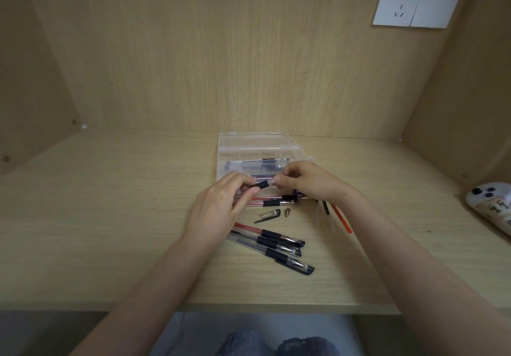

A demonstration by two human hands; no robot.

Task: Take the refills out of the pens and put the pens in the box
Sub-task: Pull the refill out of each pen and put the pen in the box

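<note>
Centre: a clear-barrelled gel pen with a black rubber sleeve (261, 184), held level just above the counter (110, 231), in front of the near wall of the box. The left hand (221, 203) has its grip closed round the barrel at the sleeve, steadying it. The right hand (307, 181) pinches the writing end between thumb and fingertips, a hold that suits twisting off the tip so that the refill can be drawn out. Behind the hands, towards the back edge of the counter, stands the clear plastic box (249, 153), its lid folded open rearward to leave the tray free; at least one dark pen (260, 165) lies lengthwise inside. Beneath the hands lie further pens (272, 203), some red. Just nearer the front edge are a loose clear cap (270, 214) and a small metal tip cone (287, 212), apparently set aside as removed parts. Three capped pens (276, 248) lie side by side closer to the front edge, probably awaiting their turn. To the right of the hands lie thin refills (343, 221), one red, kept apart from the box. A phone (492, 203) rests at the right edge.
</note>
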